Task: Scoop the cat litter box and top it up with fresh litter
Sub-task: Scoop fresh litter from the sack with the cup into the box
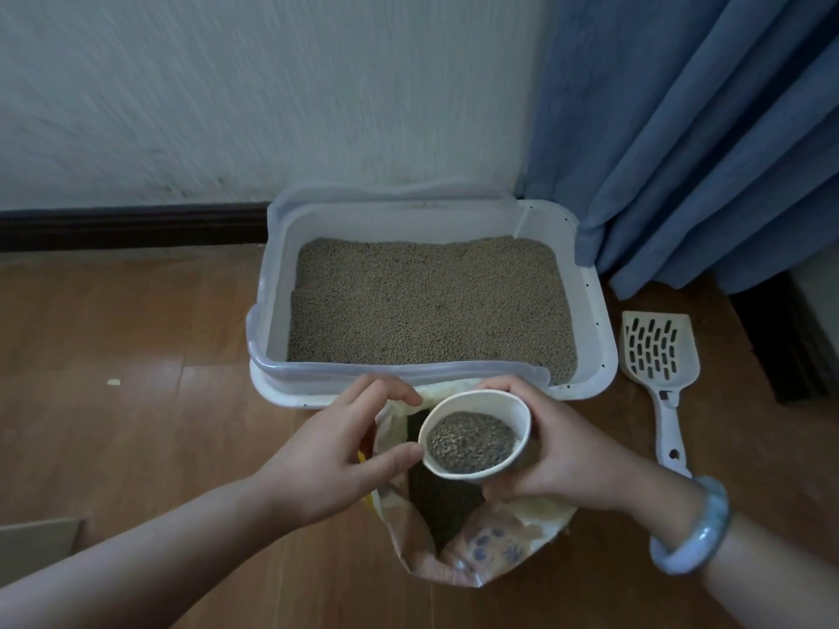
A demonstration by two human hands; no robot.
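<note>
Two hands over the bag (495, 542): right hand (558, 451) grips the cup (508, 408), left hand (327, 460), relaxed, touches its rim.

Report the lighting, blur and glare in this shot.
Head view: dim, flat, bluish light with no glare; head view: the wall is streaked by motion blur; head view: the paper cup and litter box read fairly sharp.
</note>
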